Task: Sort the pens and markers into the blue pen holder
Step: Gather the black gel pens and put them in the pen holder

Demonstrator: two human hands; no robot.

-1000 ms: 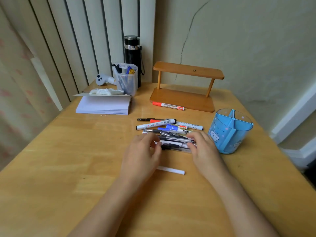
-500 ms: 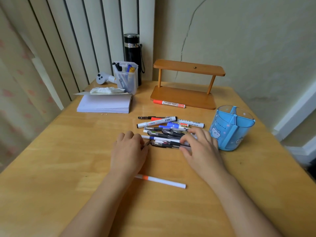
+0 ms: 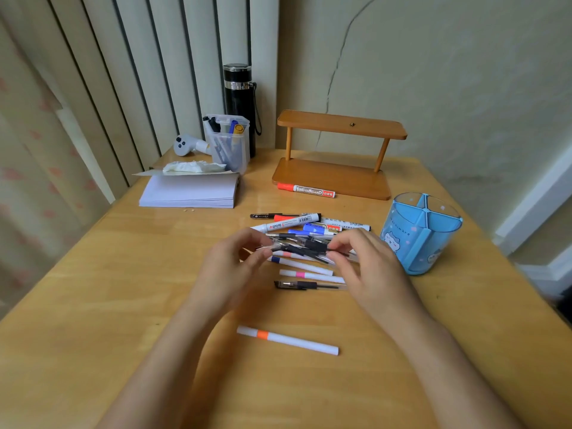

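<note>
A pile of pens and markers lies mid-table. My left hand and my right hand each pinch one end of a bundle of black gel pens, lifted slightly above the pile. Below the bundle lie a white pen with a blue band, a white pen with a pink band and a black gel pen. A white pen with an orange band lies nearer me. The blue pen holder stands upright at the right, its compartments showing no pens. A red whiteboard marker rests against the wooden stand.
A wooden two-tier stand is at the back. A clear pen box, a black flask, a white controller, a paper stack and a crumpled tissue sit back left. The table's right edge runs close behind the holder.
Both hands closed on the ends of several black pens and raised them off the pile. Pens underneath are now uncovered.
</note>
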